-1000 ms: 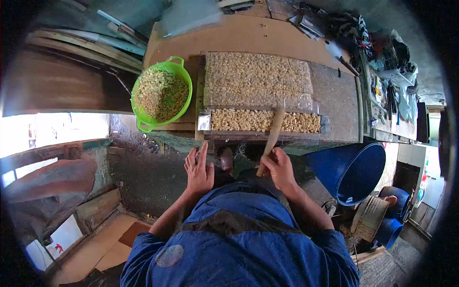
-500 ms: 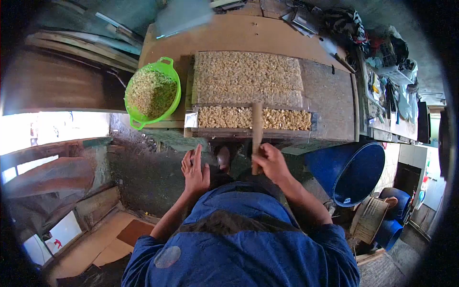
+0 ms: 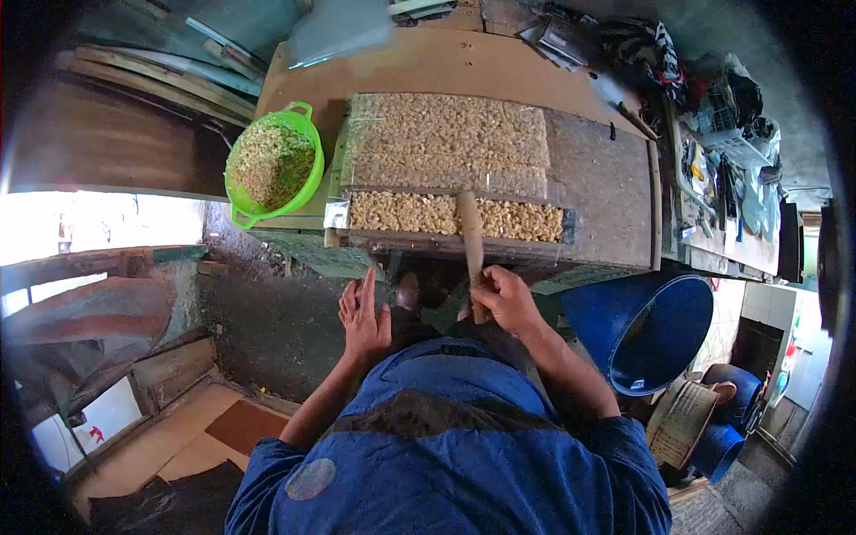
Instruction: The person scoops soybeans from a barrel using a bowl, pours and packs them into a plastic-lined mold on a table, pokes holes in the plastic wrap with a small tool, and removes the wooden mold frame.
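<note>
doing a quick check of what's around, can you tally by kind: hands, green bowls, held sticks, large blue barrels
hands: 2, the left hand and the right hand
green bowl: 1
wooden stick, in the right hand: 1
large blue barrel: 1
total: 5

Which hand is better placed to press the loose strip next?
Probably the right hand: it grips the wooden stick, which already reaches over the strip. The left hand is empty, off the table's front edge.
</note>
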Demonstrator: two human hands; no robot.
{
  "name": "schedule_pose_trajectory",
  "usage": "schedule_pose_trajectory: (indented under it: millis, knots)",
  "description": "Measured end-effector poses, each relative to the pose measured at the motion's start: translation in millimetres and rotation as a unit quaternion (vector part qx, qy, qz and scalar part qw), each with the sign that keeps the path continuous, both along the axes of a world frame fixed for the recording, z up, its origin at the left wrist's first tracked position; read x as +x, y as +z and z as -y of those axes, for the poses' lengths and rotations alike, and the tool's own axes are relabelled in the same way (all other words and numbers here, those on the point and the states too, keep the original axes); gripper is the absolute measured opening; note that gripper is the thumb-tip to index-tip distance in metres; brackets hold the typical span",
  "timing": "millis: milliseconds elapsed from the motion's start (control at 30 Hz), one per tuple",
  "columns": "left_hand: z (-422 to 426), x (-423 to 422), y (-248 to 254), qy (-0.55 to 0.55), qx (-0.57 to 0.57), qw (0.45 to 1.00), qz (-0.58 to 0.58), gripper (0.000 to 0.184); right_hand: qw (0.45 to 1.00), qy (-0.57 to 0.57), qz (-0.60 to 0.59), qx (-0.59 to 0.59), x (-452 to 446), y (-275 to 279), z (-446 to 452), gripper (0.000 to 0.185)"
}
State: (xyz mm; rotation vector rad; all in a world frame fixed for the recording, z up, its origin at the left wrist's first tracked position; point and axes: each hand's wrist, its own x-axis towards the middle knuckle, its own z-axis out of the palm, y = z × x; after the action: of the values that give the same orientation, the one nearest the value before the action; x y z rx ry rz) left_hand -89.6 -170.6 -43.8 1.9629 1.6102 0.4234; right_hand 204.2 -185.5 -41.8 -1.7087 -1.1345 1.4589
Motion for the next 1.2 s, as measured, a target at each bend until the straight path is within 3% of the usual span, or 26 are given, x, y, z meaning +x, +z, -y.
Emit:
schedule_pose_trajectory:
  millis: [33, 67, 167, 233, 300, 367, 433, 500, 700, 900, 967, 1133, 1200]
  knots:
    - [1.0, 3.0, -0.9, 0.003, -0.001, 1.0, 0.003, 0.069, 0.999, 0.009, 0.049, 0.01, 5.5, 12.4, -2.4, 0.022]
    - [3.5, 5.4, -2.7, 0.004, 0.0, 1.0, 0.005, 0.069, 0.995, -0.054, -0.069, -0.038, 12.1, 29.0, 0.7, 0.013]
    - [9.2, 14.0, -5.9, 0.011, -0.006, 1.0, 0.005, 0.07, 0.992, -0.105, -0.026, -0.072, 42.1, 37.5, 14.3, 0.013]
    - [12.4, 21.3, -2.9, 0.017, -0.014, 1.0, 0.002, 0.07, 0.991, -0.108, -0.027, -0.077, 55.2, 33.9, 21.6, 0.014]
    - [13.7, 25.8, -5.3, 0.014, -0.006, 1.0, 0.011, 0.07, 0.998, -0.058, -0.006, -0.008, 60.9, 19.1, 26.7, 0.014]
    - [15.7, 30.8, -6.0, 0.009, 0.001, 1.0, 0.021, 0.07, 0.998, -0.053, -0.01, -0.029, 53.9, 16.1, 25.7, 0.015]
    - [16.0, 35.0, -4.2, 0.011, 0.001, 1.0, 0.023, 0.07, 0.99, -0.059, -0.088, -0.091, 43.6, 30.9, 18.5, 0.016]
    - [16.6, 37.2, -5.4, 0.012, 0.008, 1.0, 0.018, 0.07, 0.998, -0.043, -0.033, -0.028, 50.3, 15.2, 26.7, 0.016]
    - [20.5, 41.4, -8.7, 0.016, 0.013, 1.0, 0.019, 0.07, 0.986, -0.15, -0.047, -0.045, 80.2, 38.9, 30.6, 0.008]
    - [22.8, 43.9, -13.0, 0.017, 0.008, 1.0, 0.015, 0.068, 0.989, -0.09, -0.082, -0.078, 66.9, 33.4, 30.8, 0.007]
    - [22.1, 43.5, -11.9, 0.022, 0.009, 0.999, 0.022, 0.068, 0.995, -0.09, -0.034, -0.017, 68.1, 22.0, 32.7, 0.007]
    - [23.4, 40.9, -13.8, 0.02, 0.016, 1.0, 0.018, 0.068, 0.993, -0.097, -0.072, -0.018, 61.0, 28.9, 32.4, 0.01]
    - [24.3, 39.7, -13.9, 0.021, 0.013, 1.0, 0.014, 0.068, 0.992, -0.068, -0.077, -0.068, 60.2, 35.8, 28.2, 0.011]
